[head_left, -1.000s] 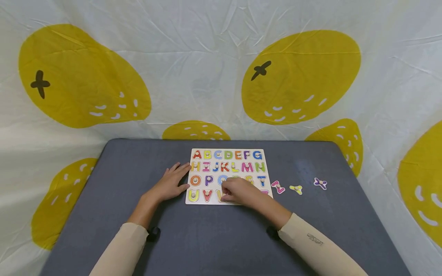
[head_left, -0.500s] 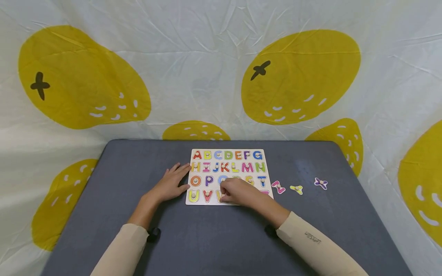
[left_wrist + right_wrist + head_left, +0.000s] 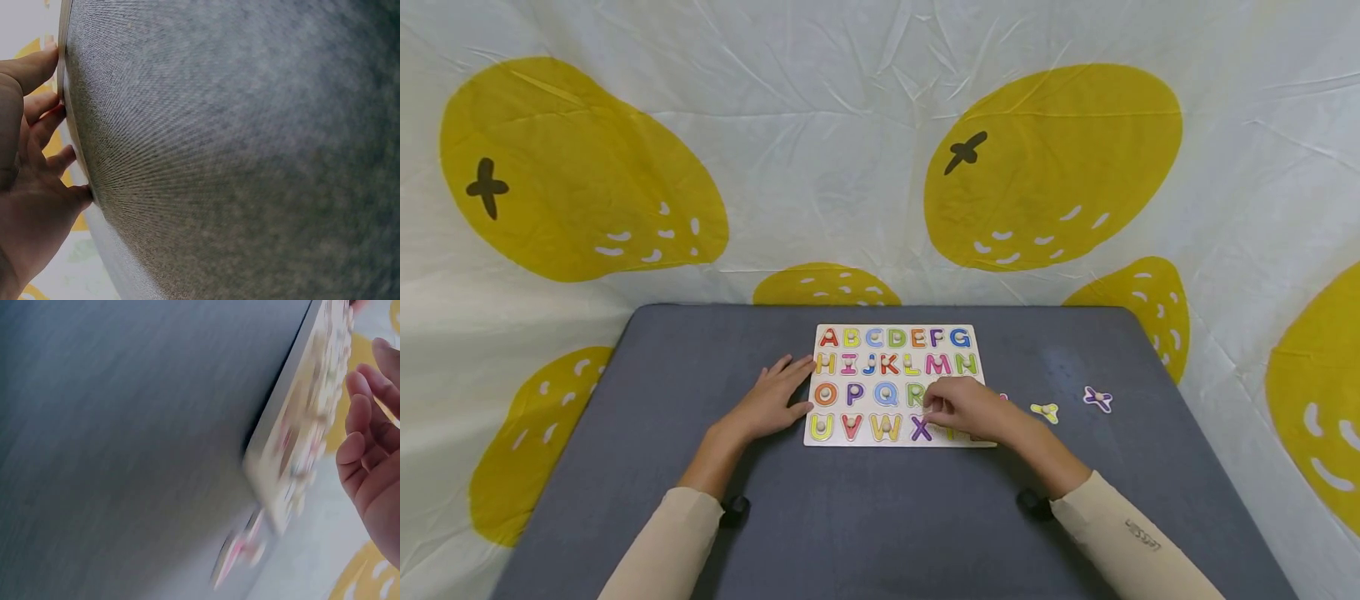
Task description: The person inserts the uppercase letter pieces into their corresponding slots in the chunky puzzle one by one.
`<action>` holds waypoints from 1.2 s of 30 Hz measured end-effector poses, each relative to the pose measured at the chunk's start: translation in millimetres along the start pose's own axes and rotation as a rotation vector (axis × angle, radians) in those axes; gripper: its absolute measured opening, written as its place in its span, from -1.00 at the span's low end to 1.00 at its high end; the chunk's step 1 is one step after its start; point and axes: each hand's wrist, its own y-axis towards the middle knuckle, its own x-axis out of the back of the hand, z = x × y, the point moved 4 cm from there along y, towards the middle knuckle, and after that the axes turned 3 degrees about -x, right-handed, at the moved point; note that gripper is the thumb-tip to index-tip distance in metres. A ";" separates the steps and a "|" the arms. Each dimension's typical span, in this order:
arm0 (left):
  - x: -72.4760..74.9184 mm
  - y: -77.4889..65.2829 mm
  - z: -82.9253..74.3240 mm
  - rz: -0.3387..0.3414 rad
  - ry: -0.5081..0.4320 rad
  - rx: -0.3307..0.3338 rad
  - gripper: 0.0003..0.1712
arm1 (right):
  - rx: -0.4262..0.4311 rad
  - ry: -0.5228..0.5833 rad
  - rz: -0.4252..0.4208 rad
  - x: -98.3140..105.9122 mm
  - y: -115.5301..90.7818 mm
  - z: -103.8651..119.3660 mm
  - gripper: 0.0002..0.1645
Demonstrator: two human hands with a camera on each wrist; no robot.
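A white alphabet puzzle board (image 3: pixel 808 437) with colourful knobbed letters lies on the table. My left hand (image 3: pixel 767 402), fingers spread, rests along its left edge; the left wrist view shows these fingertips (image 3: pixel 80 195) at the table surface. My right hand (image 3: pixel 966 407) hovers over the board's lower right part, its fingers loosely bent and holding nothing, as the right wrist view also shows. Below its fingertips is the purple X spot (image 3: pixel 921 428). The yellow W (image 3: pixel 886 427) sits in the bottom row with its knob showing. The hand hides part of the two lower rows.
Right of the board lie a yellow Y piece (image 3: pixel 1045 412) and a purple X piece (image 3: pixel 1097 399). A pink Z piece (image 3: pixel 236 549) lies close to the board's corner, mostly covered by my hand in the head view. A fabric backdrop (image 3: pixel 820 167) hangs behind the grey table (image 3: pixel 865 525).
My right hand has lifted off the W and moved right, uncovering the W and Q and now covering most of the pink Z piece. The left hand stays in place.
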 end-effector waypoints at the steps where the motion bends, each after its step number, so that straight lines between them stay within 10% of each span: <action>1: 0.0 0.0 0.2 0.002 0.003 0.001 -0.11 | -0.004 -0.002 -0.015 4.0 -4.9 -5.7 -0.88; 22: -0.7 -0.1 0.7 0.005 0.023 -0.007 -0.12 | -0.054 -0.247 -0.358 85.2 -128.9 -111.0 -0.73; 36: -1.0 0.0 -0.1 0.007 0.021 0.000 -0.13 | -0.383 -0.177 -0.229 94.2 -164.4 -163.6 -0.69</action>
